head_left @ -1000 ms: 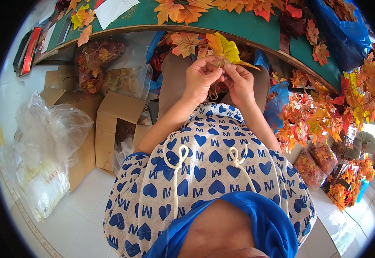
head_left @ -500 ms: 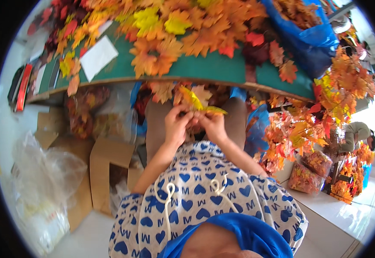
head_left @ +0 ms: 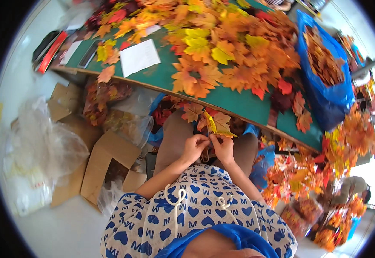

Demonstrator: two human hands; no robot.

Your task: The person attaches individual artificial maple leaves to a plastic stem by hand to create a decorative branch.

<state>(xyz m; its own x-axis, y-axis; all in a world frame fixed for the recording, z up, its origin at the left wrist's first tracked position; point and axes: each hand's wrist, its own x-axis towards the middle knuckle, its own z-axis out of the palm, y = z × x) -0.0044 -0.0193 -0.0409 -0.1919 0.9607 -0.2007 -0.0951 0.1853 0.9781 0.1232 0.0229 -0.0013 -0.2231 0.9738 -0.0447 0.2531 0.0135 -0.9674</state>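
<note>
Above my lap, below the table edge, both hands meet with fingertips close together. My right hand (head_left: 223, 148) is closed in a pinch at the base of some yellow artificial leaves (head_left: 211, 124), one standing up and one lying sideways over the fingers. My left hand (head_left: 195, 147) is also closed in a pinch, its fingertips beside the leaf base; what sits between them is too small to make out. Behind the yellow leaves, orange artificial leaves (head_left: 193, 112) show between my knees.
Ahead is a green table (head_left: 170, 77) with heaped artificial maple leaves (head_left: 239, 47) and a white paper (head_left: 139, 57). A blue bag of leaves (head_left: 325, 81) stands at its right. Cardboard boxes (head_left: 103, 163) and clear plastic bags (head_left: 45, 150) lie left. Another person (head_left: 348, 189) bends at far right.
The view has turned, so the table now slants down to the right. My hands stay together at the yellow leaves, and my left fingers have shifted slightly at the leaf base.
</note>
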